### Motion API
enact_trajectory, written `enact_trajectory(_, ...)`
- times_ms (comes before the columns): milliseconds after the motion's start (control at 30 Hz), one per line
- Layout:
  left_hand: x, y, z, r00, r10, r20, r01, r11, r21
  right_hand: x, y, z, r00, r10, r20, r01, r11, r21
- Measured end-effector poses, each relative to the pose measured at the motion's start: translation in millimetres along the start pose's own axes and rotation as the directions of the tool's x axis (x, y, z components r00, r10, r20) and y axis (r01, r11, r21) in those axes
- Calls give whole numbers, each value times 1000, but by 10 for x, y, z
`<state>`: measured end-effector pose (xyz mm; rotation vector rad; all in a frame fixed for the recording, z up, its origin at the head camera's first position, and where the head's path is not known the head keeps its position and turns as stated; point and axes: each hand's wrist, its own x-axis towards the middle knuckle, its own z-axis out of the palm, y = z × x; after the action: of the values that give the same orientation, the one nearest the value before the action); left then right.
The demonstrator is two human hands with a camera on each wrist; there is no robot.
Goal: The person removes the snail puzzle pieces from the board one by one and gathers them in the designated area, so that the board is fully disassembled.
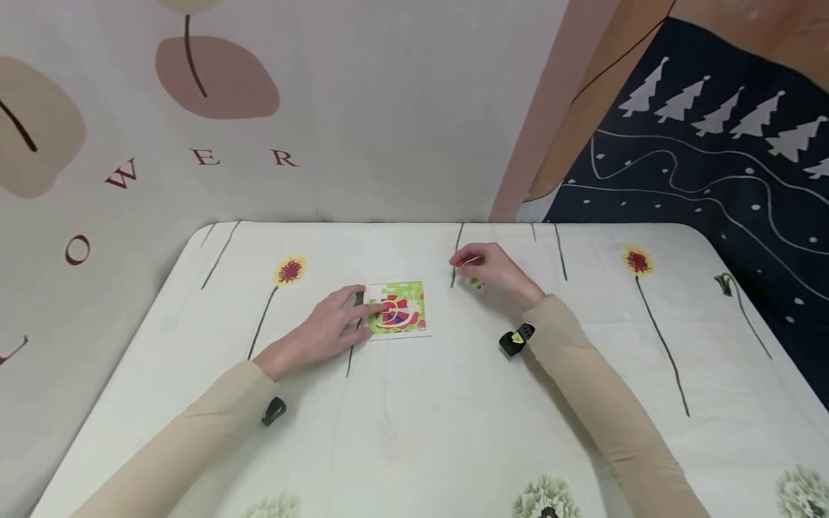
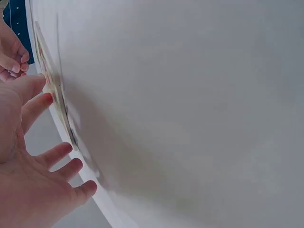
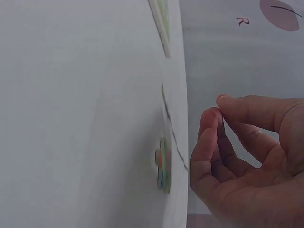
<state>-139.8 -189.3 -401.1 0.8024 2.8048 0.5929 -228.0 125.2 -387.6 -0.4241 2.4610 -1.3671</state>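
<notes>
A square picture puzzle [image 1: 414,291] with a red and blue snail-like design on green lies at the middle of the table. My left hand [image 1: 327,324] rests at its left side, index finger extended onto the picture. In the left wrist view, the left hand [image 2: 33,161] has its fingers spread beside the board's edge. To the right, my right hand [image 1: 495,272] hovers above small green puzzle pieces [image 1: 476,283]. The right wrist view shows the right hand [image 3: 247,152] with thumb and curled fingertips together and nothing visible between them. Below lie the stacked pieces [image 3: 164,166], seen edge-on.
A white cloth [image 1: 401,417] printed with flowers and stems covers the table. Behind it rises a pale printed backdrop [image 1: 388,108], with a dark tree-patterned cloth [image 1: 699,173] at the right. Each sleeve carries a black wrist device [image 1: 516,340].
</notes>
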Motion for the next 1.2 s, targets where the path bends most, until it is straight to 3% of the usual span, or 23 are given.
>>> enact_trajectory(200, 52, 27, 4, 999, 27, -22, -26, 999, 25, 49, -105, 125, 1000, -4, 27, 4, 1000, -9)
enact_trajectory(467, 90, 56, 41, 1000, -16, -14, 16, 1000, 22, 98, -212, 287, 999, -1, 53, 1, 1000, -12)
enact_trajectory(733, 111, 54, 57, 1000, -21, -13, 21, 999, 28, 146, -244, 432, 996, 24, 89, -23, 1000, -9)
enact_trajectory(1200, 135, 48, 51, 999, -38, 20, 38, 999, -12, 247, -342, 600, 992, 9, 126, 4, 995, -97)
